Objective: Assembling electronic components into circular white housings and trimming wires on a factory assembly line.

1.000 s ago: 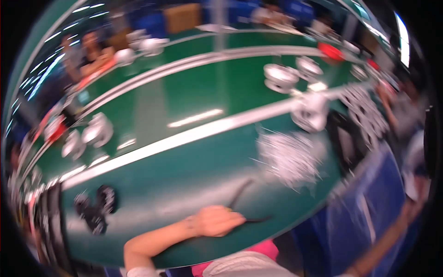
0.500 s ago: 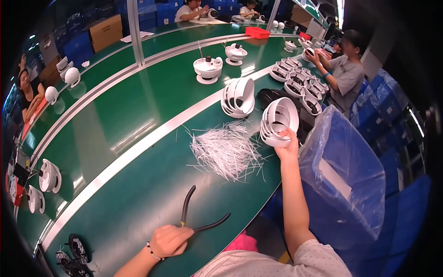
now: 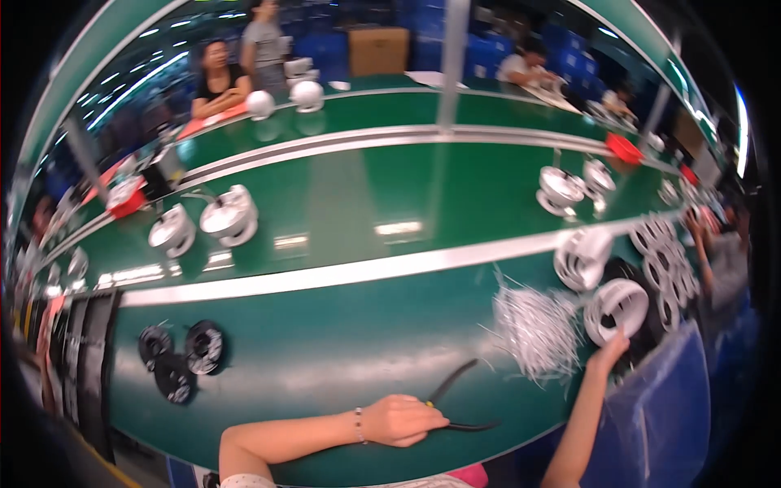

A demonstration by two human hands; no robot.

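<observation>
My left hand [image 3: 403,420], with a beaded bracelet at the wrist, is closed over the head end of a pair of pliers [image 3: 454,382] on the green bench. The black handles spread apart and point away to the right; the jaws are hidden under my fingers. At the right, my right hand [image 3: 608,355] grips the near rim of a white slotted round housing [image 3: 620,305]. Its open side faces me. Just beyond stands a similar white housing [image 3: 582,259]. A loose heap of thin white strips [image 3: 537,329] lies between my hands, closer to the right one.
Several black round parts [image 3: 175,376] lie on the bench at left. White assemblies [image 3: 229,215] stand on the green line beyond a pale rail [image 3: 366,268]. A plastic-lined blue bin [image 3: 659,415] is at my right. Round white parts [image 3: 663,264] sit near a co-worker [image 3: 724,252].
The view has swung to the left, so the bench things appear further right and more black parts show. My left hand stays at the pliers; my right still holds the white housing.
</observation>
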